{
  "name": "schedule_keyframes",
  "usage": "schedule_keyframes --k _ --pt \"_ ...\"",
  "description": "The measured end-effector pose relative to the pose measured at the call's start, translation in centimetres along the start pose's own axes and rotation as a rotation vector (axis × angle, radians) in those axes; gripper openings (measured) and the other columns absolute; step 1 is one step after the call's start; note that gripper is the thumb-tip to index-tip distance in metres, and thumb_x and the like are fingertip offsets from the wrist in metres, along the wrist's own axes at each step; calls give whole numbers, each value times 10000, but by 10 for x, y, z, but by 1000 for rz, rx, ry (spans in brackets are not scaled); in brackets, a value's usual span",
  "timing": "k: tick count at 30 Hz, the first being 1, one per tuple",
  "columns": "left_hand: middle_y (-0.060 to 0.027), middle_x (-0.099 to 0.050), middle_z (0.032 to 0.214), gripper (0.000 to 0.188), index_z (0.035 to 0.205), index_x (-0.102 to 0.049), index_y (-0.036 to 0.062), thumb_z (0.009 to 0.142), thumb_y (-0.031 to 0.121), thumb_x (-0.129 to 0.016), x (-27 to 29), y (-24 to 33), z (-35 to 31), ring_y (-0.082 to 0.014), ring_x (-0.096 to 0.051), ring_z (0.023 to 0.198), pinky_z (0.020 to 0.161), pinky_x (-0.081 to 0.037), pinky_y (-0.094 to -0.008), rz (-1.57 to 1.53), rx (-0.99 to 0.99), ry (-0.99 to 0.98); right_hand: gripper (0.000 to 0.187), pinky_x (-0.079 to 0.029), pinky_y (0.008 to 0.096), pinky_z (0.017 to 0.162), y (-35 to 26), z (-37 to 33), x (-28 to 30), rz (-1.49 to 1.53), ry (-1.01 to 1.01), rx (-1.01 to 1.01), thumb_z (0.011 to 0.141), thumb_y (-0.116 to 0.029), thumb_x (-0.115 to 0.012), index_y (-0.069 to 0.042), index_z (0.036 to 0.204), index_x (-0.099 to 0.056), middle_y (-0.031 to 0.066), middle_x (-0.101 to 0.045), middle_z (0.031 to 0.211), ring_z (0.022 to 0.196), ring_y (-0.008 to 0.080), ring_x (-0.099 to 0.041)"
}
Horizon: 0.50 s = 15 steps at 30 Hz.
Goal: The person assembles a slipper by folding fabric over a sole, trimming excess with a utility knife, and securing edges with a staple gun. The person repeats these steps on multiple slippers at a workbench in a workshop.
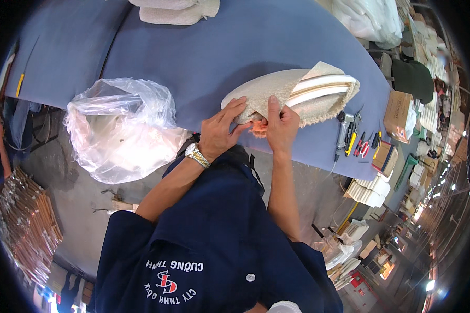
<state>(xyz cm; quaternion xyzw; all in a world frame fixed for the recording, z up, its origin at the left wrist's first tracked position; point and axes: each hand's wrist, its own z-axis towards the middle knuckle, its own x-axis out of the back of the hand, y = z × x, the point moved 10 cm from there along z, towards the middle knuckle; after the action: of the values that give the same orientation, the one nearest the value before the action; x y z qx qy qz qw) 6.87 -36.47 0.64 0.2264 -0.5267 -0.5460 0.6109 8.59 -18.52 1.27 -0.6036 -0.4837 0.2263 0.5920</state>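
Observation:
On the blue-grey table [177, 52] before me lies a long rounded padded piece in nubby beige fabric [269, 88]. Toward its right end the fabric folds back, and white curved edges [324, 83] show inside with a frayed fabric border below. My left hand [219, 130], with a watch on its wrist, grips the near-left edge of the fabric between thumb and fingers. My right hand [283, 128] presses its thumb on top of the fabric, the other fingers curled at the near edge. Some orange material [258, 128] shows between the hands.
A clear plastic bag [122, 125] hangs over the table's near edge at left. To the right lie a grey hand tool [343, 133], a yellow-handled tool [351, 143] and red-handled pliers [365, 148]. Beige padded pieces [180, 11] sit at the far edge; a cardboard box [398, 115] stands right.

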Motion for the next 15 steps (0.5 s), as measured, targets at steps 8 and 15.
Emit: schedule_keyframes --k 8,15 --pt "-91 -650 1417 495 1264 -640 93 826 186 -852 4 0 3 -299 -731 1093 790 -627 -342 0 17 -26 547 -411 269 413 1 3 -4 50 -1 -176 1039 -353 -662 0 631 -571 40 -553 542 459 77 -518" --pt "-88 -637 1426 516 1284 -632 117 826 203 -854 -1 -8 0 -312 -734 1072 747 -629 -348 -12 106 -70 557 -452 256 431 -5 11 -5 7 -32 -215 1030 -369 -670 16 637 -583 69 -581 551 478 101 -579"
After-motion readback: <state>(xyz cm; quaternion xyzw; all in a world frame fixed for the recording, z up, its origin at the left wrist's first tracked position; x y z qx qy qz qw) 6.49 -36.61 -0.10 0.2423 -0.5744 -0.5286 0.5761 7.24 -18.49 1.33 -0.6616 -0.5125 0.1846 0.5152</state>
